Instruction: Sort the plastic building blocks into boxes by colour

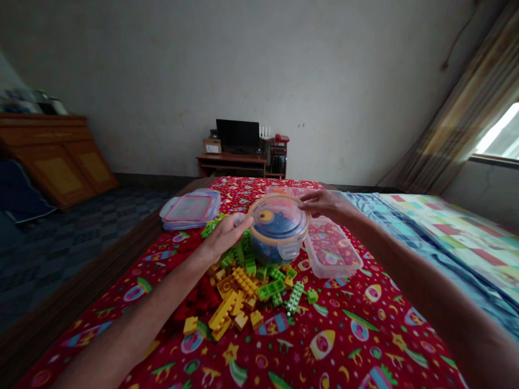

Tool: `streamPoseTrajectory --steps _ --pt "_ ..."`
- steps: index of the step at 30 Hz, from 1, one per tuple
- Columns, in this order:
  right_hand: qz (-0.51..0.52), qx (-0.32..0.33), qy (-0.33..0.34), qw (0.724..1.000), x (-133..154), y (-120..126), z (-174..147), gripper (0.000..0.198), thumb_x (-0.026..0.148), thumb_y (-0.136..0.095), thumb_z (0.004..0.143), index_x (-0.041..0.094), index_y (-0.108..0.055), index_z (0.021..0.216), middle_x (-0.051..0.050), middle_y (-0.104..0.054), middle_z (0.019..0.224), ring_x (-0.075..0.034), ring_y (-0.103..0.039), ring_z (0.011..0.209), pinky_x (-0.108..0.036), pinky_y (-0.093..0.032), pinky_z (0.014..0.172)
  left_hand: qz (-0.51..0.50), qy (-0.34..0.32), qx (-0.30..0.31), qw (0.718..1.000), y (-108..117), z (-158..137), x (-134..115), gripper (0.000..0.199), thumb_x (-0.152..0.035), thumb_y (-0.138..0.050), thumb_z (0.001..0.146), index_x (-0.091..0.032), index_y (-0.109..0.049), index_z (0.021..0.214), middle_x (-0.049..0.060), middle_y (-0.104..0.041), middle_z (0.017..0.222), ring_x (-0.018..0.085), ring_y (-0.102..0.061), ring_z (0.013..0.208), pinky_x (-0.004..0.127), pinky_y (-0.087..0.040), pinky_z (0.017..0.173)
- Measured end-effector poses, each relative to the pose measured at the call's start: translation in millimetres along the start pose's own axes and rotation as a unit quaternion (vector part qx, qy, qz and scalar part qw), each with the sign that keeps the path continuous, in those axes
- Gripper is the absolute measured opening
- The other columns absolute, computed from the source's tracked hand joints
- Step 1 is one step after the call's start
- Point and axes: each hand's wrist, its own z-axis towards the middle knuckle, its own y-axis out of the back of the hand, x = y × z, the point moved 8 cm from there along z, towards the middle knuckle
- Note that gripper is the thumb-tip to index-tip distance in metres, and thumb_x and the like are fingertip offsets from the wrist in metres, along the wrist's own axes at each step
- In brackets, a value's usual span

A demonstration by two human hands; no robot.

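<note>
A round clear plastic container [279, 232] with an orange-rimmed lid is held over the pile of toy bricks, with blue bricks showing through it. My left hand [229, 232] grips its left rim, thumb on top. My right hand [320, 204] has its fingers closed on the far right edge of the lid. Below and in front lie loose yellow bricks [245, 281], green bricks [271, 290] and red bricks [194, 302], the red ones partly behind my left forearm. Whether the lid's clips are fastened I cannot tell.
A clear rectangular box [334, 270] stands right of the round container, with more clear plastic behind. Stacked flat lids [190, 209] lie at the left. A red patterned cloth [292, 351] covers the surface. A bed [446, 232] is at the right, a desk with a monitor [238, 134] beyond.
</note>
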Motion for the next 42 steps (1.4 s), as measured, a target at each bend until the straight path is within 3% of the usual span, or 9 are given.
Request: streamPoseTrajectory --steps 4,7,12,16,20,24,29,35,42 --pt "0.047 -0.018 0.051 0.997 17 4 8 0.050 0.056 -0.069 0.067 0.012 -0.069 0.090 -0.002 -0.059 0.066 -0.009 -0.048 0.058 -0.023 -0.039 0.053 -0.063 0.013 -0.021 0.998 10 1 -8 0.025 -0.038 -0.068 0.077 -0.017 -0.055 0.071 -0.005 -0.051 0.052 0.007 -0.047 0.040 0.014 -0.034 0.034" --pt "-0.009 -0.027 0.076 0.997 20 0 11 0.057 0.065 -0.048 0.081 0.012 -0.066 0.080 -0.004 -0.060 0.067 -0.010 -0.049 0.057 -0.023 -0.039 0.055 -0.158 0.042 -0.058 0.985 25 2 -15 0.015 -0.026 -0.067 0.078 -0.016 -0.056 0.080 -0.002 -0.062 0.062 0.007 -0.059 0.046 0.013 -0.046 0.041" --pt "-0.311 -0.014 0.072 0.947 2 -18 1 0.049 0.051 -0.043 0.091 0.014 -0.063 0.066 -0.005 -0.061 0.064 -0.013 -0.051 0.059 -0.025 -0.034 0.055 -0.222 0.018 -0.155 0.963 61 2 -30 0.009 -0.012 -0.055 0.085 -0.014 -0.056 0.076 -0.003 -0.061 0.056 0.004 -0.054 0.039 0.009 -0.042 0.036" --pt "-0.359 0.018 0.040 0.932 -19 -29 -4 0.035 0.042 -0.049 0.089 0.014 -0.069 0.084 -0.008 -0.069 0.079 -0.015 -0.058 0.069 -0.024 -0.036 0.058 -0.255 -0.004 -0.204 0.945 77 2 -33 0.017 -0.010 -0.052 0.086 -0.015 -0.054 0.071 -0.004 -0.060 0.054 0.003 -0.052 0.037 0.007 -0.039 0.035" --pt "-0.360 0.025 -0.046 0.931 -31 -27 2 0.017 0.027 -0.059 0.078 0.014 -0.070 0.082 -0.006 -0.069 0.076 -0.016 -0.059 0.069 -0.023 -0.038 0.056 -0.274 -0.021 -0.224 0.935 81 3 -32 0.013 -0.013 -0.060 0.083 -0.016 -0.054 0.072 -0.005 -0.061 0.056 0.002 -0.052 0.037 0.006 -0.039 0.035" --pt "-0.332 -0.015 -0.042 0.942 -10 -16 11 0.022 0.022 -0.053 0.079 0.015 -0.069 0.092 -0.006 -0.069 0.077 -0.016 -0.059 0.069 -0.023 -0.040 0.057 -0.277 -0.046 -0.237 0.930 87 4 -33 0.015 -0.017 -0.065 0.081 -0.017 -0.052 0.073 -0.007 -0.060 0.054 0.002 -0.053 0.037 0.006 -0.039 0.036" --pt "-0.444 -0.066 0.046 0.892 40 -13 22 0.032 0.020 -0.051 0.079 0.017 -0.066 0.107 -0.010 -0.070 0.094 -0.019 -0.059 0.079 -0.026 -0.039 0.066 -0.285 -0.068 -0.259 0.920 97 7 -31 0.009 -0.014 -0.056 0.086 -0.017 -0.052 0.079 -0.005 -0.066 0.059 0.002 -0.054 0.038 0.006 -0.039 0.037" --pt "-0.574 -0.037 0.154 0.804 76 -74 21 0.030 0.015 -0.043 0.085 0.015 -0.064 0.106 -0.015 -0.067 0.090 -0.023 -0.058 0.080 -0.030 -0.033 0.066 -0.303 -0.087 -0.285 0.905 105 3 -33 0.014 -0.008 -0.047 0.092 -0.017 -0.051 0.083 -0.008 -0.066 0.057 0.002 -0.055 0.041 0.008 -0.040 0.042" --pt "-0.600 0.001 0.273 0.752 96 -133 10 0.035 0.014 -0.026 0.095 0.014 -0.056 0.113 -0.012 -0.064 0.084 -0.019 -0.054 0.069 -0.032 -0.033 0.064 -0.309 -0.108 -0.302 0.895 114 2 -38 0.016 -0.008 -0.043 0.094 -0.016 -0.049 0.082 -0.007 -0.067 0.056 0.002 -0.055 0.041 0.009 -0.041 0.044"
